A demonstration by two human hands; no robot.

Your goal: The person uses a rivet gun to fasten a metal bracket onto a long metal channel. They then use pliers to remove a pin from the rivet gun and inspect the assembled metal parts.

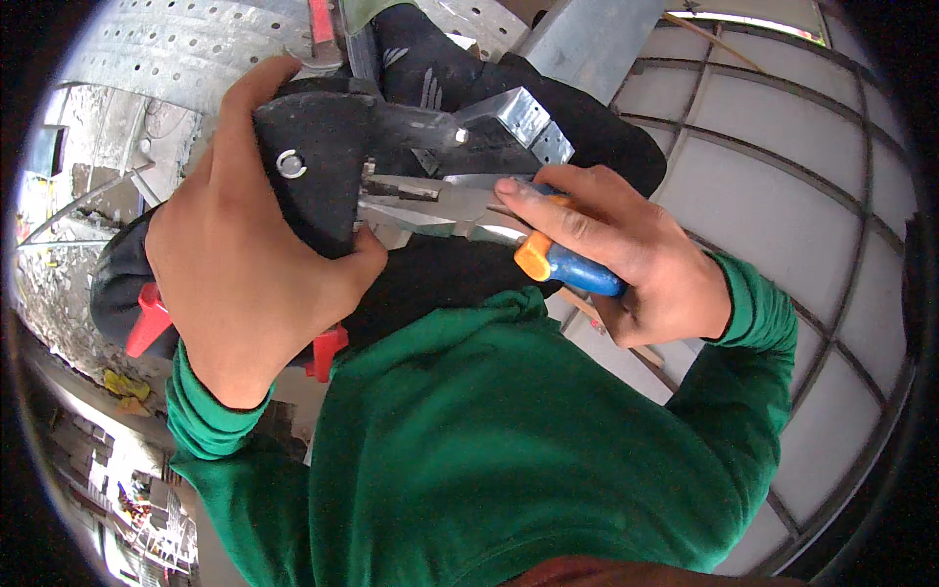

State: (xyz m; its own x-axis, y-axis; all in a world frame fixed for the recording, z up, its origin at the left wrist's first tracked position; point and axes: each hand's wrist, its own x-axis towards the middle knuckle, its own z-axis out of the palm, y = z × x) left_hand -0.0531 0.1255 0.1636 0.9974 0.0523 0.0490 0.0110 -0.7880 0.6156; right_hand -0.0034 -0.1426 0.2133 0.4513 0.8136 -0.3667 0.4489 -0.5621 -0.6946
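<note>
My left hand (pixel 259 264) is closed around a black, round-edged piece (pixel 318 161) with a small metal ring set in its face. My thumb presses on its lower edge. In my right hand (pixel 631 254) are pliers (pixel 577 269) with blue and orange handles, fingers wrapped round the grips. Their metal jaws point left and reach the right edge of the black piece; I cannot tell whether they grip anything there. A dark rod-like part (pixel 421 127) extends right from the black piece. Just beyond the pliers is a shiny metal bracket (pixel 518 117).
Red parts (pixel 328 352) show beside my left wrist. A red-handled tool (pixel 321 24) lies at the top, near perforated metal sheeting (pixel 176 54). A grey metal profile (pixel 592 39) runs at the upper right. Large pale floor tiles (pixel 763 186) with dark joints cover the right side.
</note>
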